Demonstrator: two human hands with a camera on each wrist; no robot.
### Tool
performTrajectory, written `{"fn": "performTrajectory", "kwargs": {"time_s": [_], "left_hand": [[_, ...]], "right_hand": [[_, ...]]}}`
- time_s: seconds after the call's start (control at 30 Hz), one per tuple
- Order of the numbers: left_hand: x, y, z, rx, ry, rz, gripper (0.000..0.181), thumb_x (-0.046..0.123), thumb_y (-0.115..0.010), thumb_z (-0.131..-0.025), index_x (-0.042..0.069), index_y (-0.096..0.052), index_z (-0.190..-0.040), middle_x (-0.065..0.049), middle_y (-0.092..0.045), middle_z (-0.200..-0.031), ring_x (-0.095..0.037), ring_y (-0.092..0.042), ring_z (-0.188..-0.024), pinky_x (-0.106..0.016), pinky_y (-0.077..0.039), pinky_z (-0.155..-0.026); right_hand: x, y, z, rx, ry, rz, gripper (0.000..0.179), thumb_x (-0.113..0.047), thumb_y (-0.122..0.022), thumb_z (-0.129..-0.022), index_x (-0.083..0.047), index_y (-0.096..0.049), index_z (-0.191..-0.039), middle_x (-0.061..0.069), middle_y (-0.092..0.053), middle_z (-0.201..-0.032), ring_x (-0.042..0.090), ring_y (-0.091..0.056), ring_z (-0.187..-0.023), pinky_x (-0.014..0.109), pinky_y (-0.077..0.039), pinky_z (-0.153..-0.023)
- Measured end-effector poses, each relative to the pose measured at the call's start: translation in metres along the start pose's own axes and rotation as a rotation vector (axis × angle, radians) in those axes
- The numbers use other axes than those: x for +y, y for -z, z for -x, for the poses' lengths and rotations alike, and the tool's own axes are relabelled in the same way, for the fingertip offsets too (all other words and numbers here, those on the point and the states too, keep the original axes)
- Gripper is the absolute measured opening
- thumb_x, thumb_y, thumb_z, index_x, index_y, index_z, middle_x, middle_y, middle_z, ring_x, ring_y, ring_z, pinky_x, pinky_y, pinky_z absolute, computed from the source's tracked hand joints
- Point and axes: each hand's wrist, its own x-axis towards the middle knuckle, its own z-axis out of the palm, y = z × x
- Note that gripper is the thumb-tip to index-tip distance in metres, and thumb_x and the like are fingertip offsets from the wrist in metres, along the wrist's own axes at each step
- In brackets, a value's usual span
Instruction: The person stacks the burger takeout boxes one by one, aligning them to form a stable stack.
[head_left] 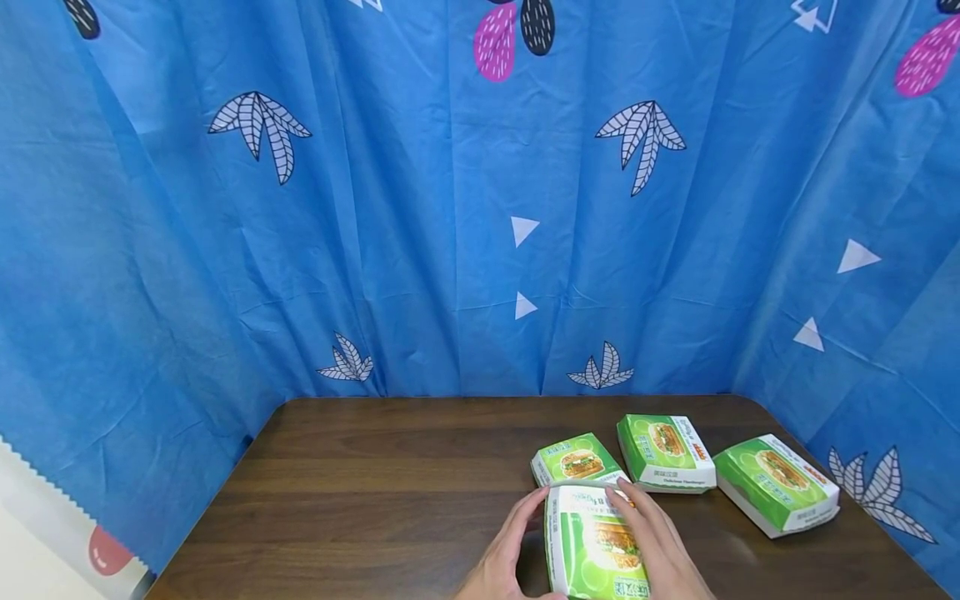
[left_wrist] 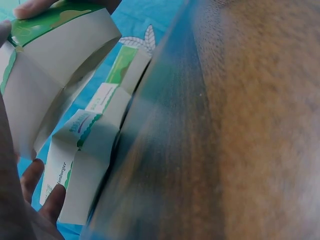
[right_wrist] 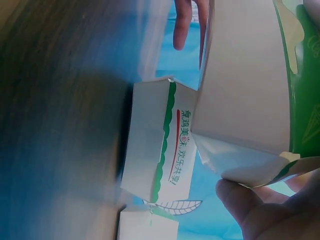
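Observation:
Both hands hold a green and white hamburger box (head_left: 600,542) between them at the table's near edge, tilted, its printed top facing the head camera. My left hand (head_left: 504,557) grips its left side, with the thumb at the near edge. On the right side, my right hand (head_left: 658,546) curls its fingers over the top edge. The wrist views show the box's white side (right_wrist: 245,75) raised off the tabletop. Just behind it, partly hidden, lies a matching hamburger box (head_left: 573,457).
Two more hamburger boxes, one at the back (head_left: 666,450) and one at the right (head_left: 778,483), sit on the dark wooden table (head_left: 360,492). A blue patterned curtain (head_left: 405,208) hangs behind the table and along its sides.

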Motion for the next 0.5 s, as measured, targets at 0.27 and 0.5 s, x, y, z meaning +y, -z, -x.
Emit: {"fn": "performTrajectory", "kwargs": {"time_s": [0.27,0.5], "left_hand": [[0.0032,0.0033,0.0016,-0.012,0.06,0.033,0.101,0.031,-0.082,-0.084,0.039,-0.02,-0.163,0.008,-0.031,-0.164,-0.01,-0.04,-0.139,-0.035,-0.038,-0.114],[-0.0005,0.0045,0.0034,0.016,-0.01,0.017,0.102,0.034,-0.08,-0.082,0.034,-0.02,-0.164,0.005,-0.033,-0.164,-0.013,-0.043,-0.137,-0.034,-0.041,-0.111]], "right_hand": [[-0.0031,-0.0006,-0.0006,0.004,0.002,-0.011,0.124,-0.043,-0.097,-0.055,-0.023,-0.036,-0.161,0.008,-0.039,-0.16,-0.006,-0.019,-0.147,0.05,-0.052,-0.084],[-0.0058,-0.0016,0.0,0.007,-0.012,-0.05,0.122,-0.039,-0.097,-0.056,-0.021,-0.037,-0.16,0.007,-0.036,-0.162,-0.009,-0.019,-0.146,0.041,-0.051,-0.086]]}}
